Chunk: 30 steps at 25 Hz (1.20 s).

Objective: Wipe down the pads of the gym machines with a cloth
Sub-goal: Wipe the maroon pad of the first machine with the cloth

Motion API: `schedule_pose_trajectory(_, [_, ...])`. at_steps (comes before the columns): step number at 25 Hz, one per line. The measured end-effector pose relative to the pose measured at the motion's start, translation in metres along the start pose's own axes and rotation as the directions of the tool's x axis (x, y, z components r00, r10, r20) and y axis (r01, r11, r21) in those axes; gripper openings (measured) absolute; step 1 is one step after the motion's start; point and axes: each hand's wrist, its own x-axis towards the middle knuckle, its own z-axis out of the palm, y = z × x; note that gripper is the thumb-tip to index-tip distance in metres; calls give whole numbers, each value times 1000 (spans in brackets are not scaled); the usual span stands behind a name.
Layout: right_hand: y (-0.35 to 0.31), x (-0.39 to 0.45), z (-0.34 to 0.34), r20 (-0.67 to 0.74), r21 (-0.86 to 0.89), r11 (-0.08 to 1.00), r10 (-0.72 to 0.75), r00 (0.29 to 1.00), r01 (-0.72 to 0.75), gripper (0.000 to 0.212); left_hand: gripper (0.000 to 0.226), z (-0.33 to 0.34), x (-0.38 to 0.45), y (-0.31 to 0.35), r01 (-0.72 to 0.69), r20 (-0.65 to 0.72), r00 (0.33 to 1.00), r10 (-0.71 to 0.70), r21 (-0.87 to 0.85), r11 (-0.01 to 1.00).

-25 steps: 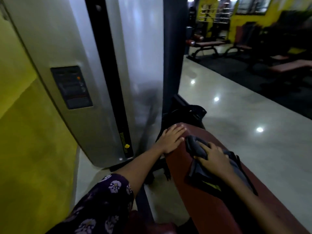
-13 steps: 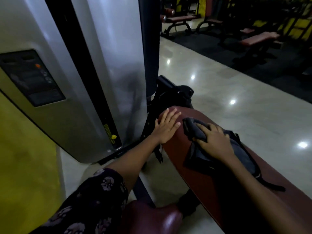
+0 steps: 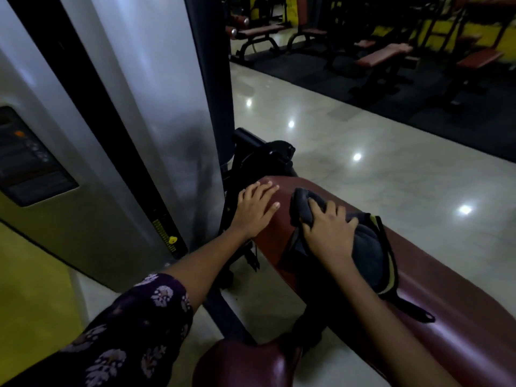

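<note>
Pressing down on the dark cloth (image 3: 363,247), the right hand (image 3: 329,233) lies with fingers spread and slightly curled over its bunched top, holding it against the long maroon pad (image 3: 446,297). The left hand (image 3: 255,209) rests flat, fingers straight, on the pad's rounded far end, just beside the cloth and touching the pad only. The pad's long axis runs from that end back toward the person's right, so the unwiped length judged to remain lies behind the right hand, which is the nearer one. Counted: two hands, one cloth, one long pad, plus one smaller maroon pad (image 3: 245,364) below it.
</note>
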Motion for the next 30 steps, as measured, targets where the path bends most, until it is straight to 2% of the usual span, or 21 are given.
schedule_pose_trajectory(3, [-22, -11, 10, -124, -48, 997, 55, 991, -61, 62, 49, -6, 22, -19, -214, -116, 969, 218, 39, 976])
schedule_pose_trajectory(5, [-30, -22, 22, -191, -112, 994, -18, 981, -4, 71, 42, -3, 38, -30, -345, -169, 925, 340, 0, 939])
schedule_pose_trajectory(8, [-27, -45, 51, -320, -278, 957, -172, 932, 81, 80, 44, 17, 47, -43, -488, -253, 859, 445, -141, 861])
schedule_pose_trajectory(9, [-24, -54, 57, -353, -314, 948, -168, 920, 53, 77, 44, 23, 46, -46, -531, -291, 833, 470, -183, 827])
schedule_pose_trajectory(11, [-28, -62, 61, -452, -308, 945, -41, 891, -113, 67, 43, 30, 49, -50, -594, -345, 794, 501, -267, 758])
schedule_pose_trajectory(13, [-43, -52, 61, -508, -210, 913, 204, 837, -350, 64, 38, 29, 55, -52, -586, -344, 807, 480, -376, 717])
schedule_pose_trajectory(14, [-55, -40, 60, -520, -117, 873, 353, 778, -474, 65, 37, 28, 55, -53, -562, -338, 826, 451, -439, 701])
schedule_pose_trajectory(15, [-69, -27, 58, -518, -28, 831, 463, 719, -556, 66, 38, 27, 54, -53, -526, -323, 851, 415, -515, 677])
schedule_pose_trajectory(16, [-85, -14, 59, -505, 27, 815, 511, 696, -579, 69, 40, 25, 53, -54, -477, -298, 878, 374, -603, 640])
schedule_pose_trajectory(17, [-101, -3, 64, -503, 9, 831, 485, 716, -556, 74, 42, 24, 53, -55, -422, -267, 904, 335, -685, 594])
schedule_pose_trajectory(20, [-129, 4, 95, -528, -290, 881, 178, 830, -373, 74, 46, 23, 54, -54, -287, -175, 949, 261, -821, 493])
schedule_pose_trajectory(22, [-121, -10, 110, -532, -431, 852, 27, 846, -299, 69, 48, 21, 55, -54, -266, -149, 951, 269, -839, 476])
schedule_pose_trajectory(25, [-95, -42, 118, -520, -543, 811, -121, 846, -218, 65, 49, 16, 49, -55, -325, -169, 929, 329, -797, 510])
schedule_pose_trajectory(26, [-85, -51, 114, -514, -536, 817, -115, 850, -213, 64, 49, 15, 47, -55, -346, -182, 922, 342, -783, 517])
schedule_pose_trajectory(28, [-78, -57, 102, -553, -416, 851, 43, 832, -321, 67, 48, 12, 46, -56, -362, -186, 916, 356, -765, 532])
schedule_pose_trajectory(30, [-89, -45, 93, -628, -179, 824, 326, 707, -538, 74, 50, 10, 47, -56, -358, -158, 914, 374, -749, 558])
